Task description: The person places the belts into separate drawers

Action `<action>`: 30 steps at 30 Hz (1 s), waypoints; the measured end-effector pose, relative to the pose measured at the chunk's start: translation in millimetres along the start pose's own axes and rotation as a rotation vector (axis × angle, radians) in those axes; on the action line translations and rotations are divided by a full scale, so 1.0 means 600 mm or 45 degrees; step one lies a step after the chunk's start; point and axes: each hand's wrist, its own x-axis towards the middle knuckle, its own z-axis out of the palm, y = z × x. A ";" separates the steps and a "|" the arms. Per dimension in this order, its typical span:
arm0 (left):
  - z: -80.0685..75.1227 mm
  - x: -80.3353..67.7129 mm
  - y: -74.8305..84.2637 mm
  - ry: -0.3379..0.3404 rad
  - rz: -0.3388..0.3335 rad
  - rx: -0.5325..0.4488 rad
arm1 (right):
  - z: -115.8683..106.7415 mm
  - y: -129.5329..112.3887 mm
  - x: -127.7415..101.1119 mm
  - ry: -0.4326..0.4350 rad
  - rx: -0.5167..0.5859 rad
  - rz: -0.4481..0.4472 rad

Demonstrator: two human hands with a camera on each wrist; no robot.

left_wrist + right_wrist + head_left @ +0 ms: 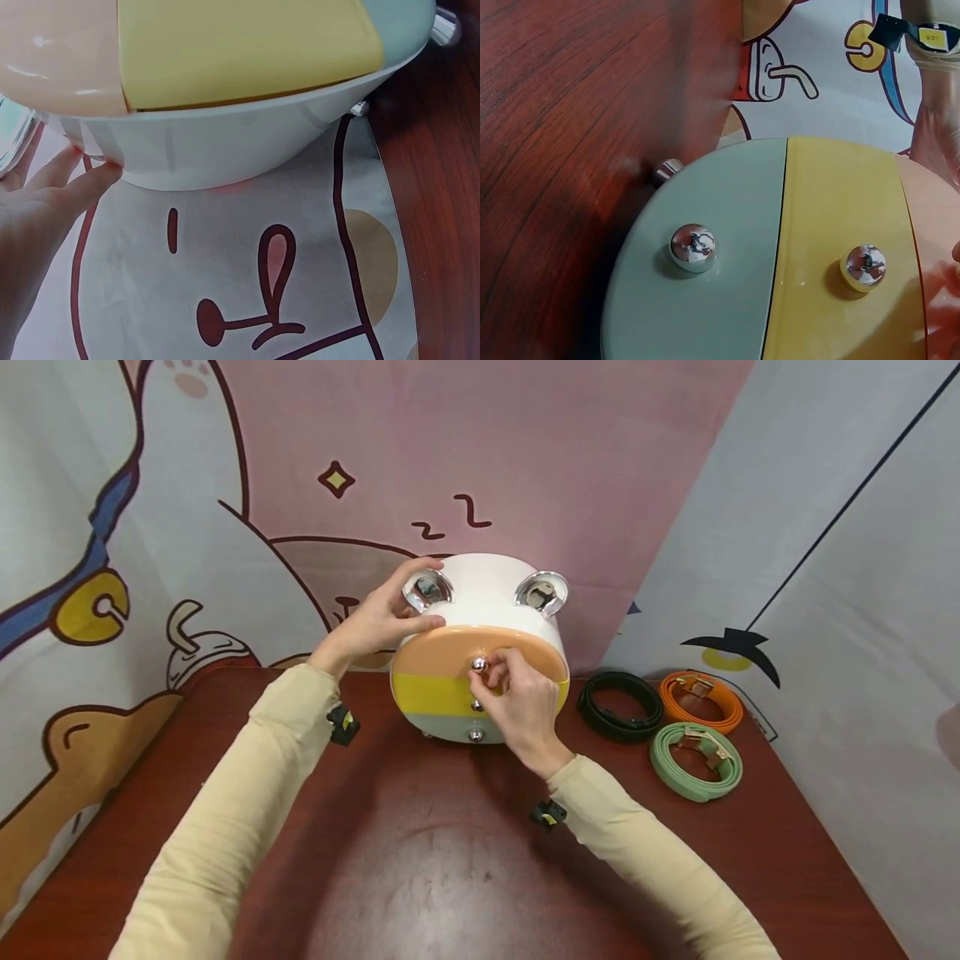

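Observation:
A white storage box (487,587) with silver ear-like parts and a striped front of orange, yellow and green drawers stands on the table. My left hand (382,614) rests on its upper left side, around the silver ear (428,591), with thumb and fingers extended against the white body; in the left wrist view fingertips (105,174) touch that wall. At the front, my right hand (521,706) pinches the top silver knob (478,664) on the orange drawer (435,652). The yellow drawer (840,202) and green drawer (727,187) each carry a round knob, and both look flush.
To the right of the box lie three coiled belts: a black belt (621,735), an orange belt (731,714) and a green belt (686,789). A cartoon-printed cloth (600,460) hangs behind the reddish-brown table (420,868).

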 end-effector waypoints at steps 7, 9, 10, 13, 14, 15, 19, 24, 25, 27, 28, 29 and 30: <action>0.000 0.000 -0.001 -0.013 -0.008 -0.009 | -0.001 -0.001 -0.002 0.011 -0.004 -0.024; 0.000 0.000 -0.001 -0.017 0.000 -0.014 | -0.001 -0.002 -0.003 0.015 -0.006 -0.026; -0.001 0.000 -0.002 -0.018 0.006 -0.008 | -0.001 -0.002 -0.004 0.019 -0.005 -0.027; -0.002 0.002 -0.005 -0.021 0.032 0.006 | -0.001 -0.002 -0.005 0.025 -0.007 -0.028; -0.002 0.002 -0.005 -0.020 0.043 0.008 | -0.001 -0.002 -0.005 0.025 -0.009 -0.029; -0.002 0.003 -0.006 -0.020 0.051 0.015 | -0.001 -0.003 -0.006 0.024 -0.012 -0.029; -0.003 0.004 -0.005 -0.024 0.062 0.026 | -0.002 -0.003 -0.007 0.017 -0.019 -0.033; -0.004 0.004 -0.006 -0.032 0.044 0.041 | -0.006 -0.006 -0.009 0.007 -0.021 -0.031; -0.004 0.004 -0.006 -0.031 0.041 0.050 | -0.006 -0.007 -0.009 0.004 -0.023 -0.032; -0.004 0.004 -0.006 -0.030 0.037 0.061 | -0.008 -0.009 -0.010 0.001 -0.026 -0.034; -0.004 0.004 -0.006 -0.028 0.034 0.067 | -0.009 -0.010 -0.010 0.000 -0.028 -0.037; -0.004 0.003 -0.006 -0.026 0.031 0.078 | -0.010 -0.010 -0.010 -0.001 -0.030 -0.040; -0.004 0.004 -0.006 -0.025 0.028 0.081 | -0.011 -0.011 -0.011 0.000 -0.030 -0.043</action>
